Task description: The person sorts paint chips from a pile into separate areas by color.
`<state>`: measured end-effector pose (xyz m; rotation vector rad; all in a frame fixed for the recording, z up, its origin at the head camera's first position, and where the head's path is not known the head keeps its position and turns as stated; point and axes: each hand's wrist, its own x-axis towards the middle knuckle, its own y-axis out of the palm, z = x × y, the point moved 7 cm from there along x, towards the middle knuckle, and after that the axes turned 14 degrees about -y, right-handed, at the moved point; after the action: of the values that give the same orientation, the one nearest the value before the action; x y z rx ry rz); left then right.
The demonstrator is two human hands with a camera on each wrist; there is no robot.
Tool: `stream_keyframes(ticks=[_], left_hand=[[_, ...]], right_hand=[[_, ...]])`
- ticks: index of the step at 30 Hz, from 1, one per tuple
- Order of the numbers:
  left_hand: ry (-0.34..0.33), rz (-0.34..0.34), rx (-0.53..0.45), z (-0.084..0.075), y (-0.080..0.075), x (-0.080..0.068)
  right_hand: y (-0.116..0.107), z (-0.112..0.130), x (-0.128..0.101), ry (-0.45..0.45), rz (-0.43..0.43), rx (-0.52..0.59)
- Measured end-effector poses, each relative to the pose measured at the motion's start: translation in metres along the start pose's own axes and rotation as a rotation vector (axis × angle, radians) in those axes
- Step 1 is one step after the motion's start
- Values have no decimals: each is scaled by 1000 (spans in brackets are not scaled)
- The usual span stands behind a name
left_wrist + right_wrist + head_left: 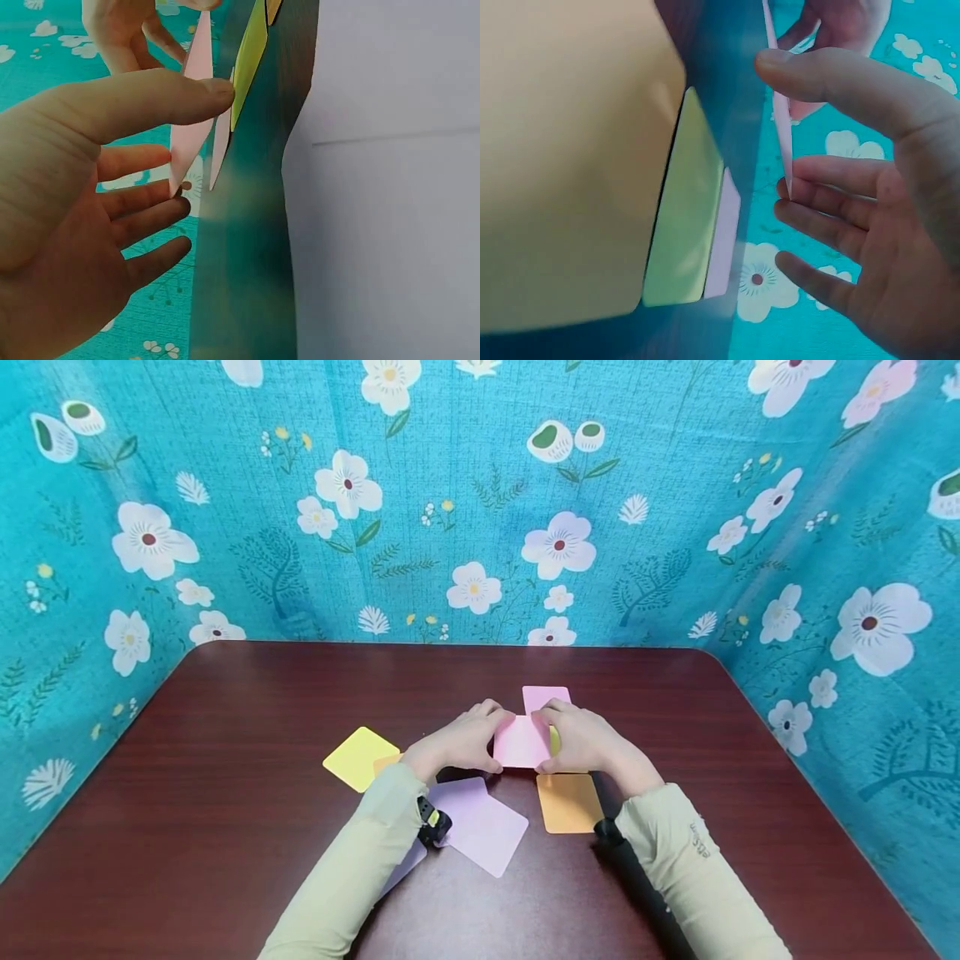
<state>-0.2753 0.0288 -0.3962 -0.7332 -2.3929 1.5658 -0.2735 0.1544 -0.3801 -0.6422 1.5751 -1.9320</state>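
Note:
A pale pink square card [520, 742] is held just above the dark wooden table [225, 843], between both hands. My left hand [491, 735] pinches its left edge, thumb on the near face and fingers behind. My right hand [546, 737] pinches the right edge the same way. The left wrist view shows the card [191, 127] edge-on, with the thumb tip [217, 91] on it. In the right wrist view the card [782, 135] stands between the thumb [780, 64] and the spread fingers [810, 191].
Other cards lie flat around the hands: a yellow one [360, 757] at the left, lilac ones [480, 827] near my left sleeve, an orange one [568, 802], a yellow-green one [686, 210] and a second pink one [545, 697]. Teal flowered cloth [480, 510] walls the table.

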Motion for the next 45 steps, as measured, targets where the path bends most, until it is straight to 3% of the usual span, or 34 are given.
stream_keyframes(ticks=[8,16,20,26,34,45], left_hand=[[-14,-24,37,2,5,19],[-107,-61,-80,12,7,31],[-116,-84,-77,16,9,37],[-130,-136,-23,13,8,46],[-161,-150,25,10,13,56],[-242,-170,-27,6,16,65]], right_hand=[[2,-20,1,42,21,6],[0,-35,2,68,-15,77],[1,-40,4,82,-1,90],[2,-49,5,106,-7,106],[8,-57,8,100,4,132],[13,-75,8,134,-40,179]])
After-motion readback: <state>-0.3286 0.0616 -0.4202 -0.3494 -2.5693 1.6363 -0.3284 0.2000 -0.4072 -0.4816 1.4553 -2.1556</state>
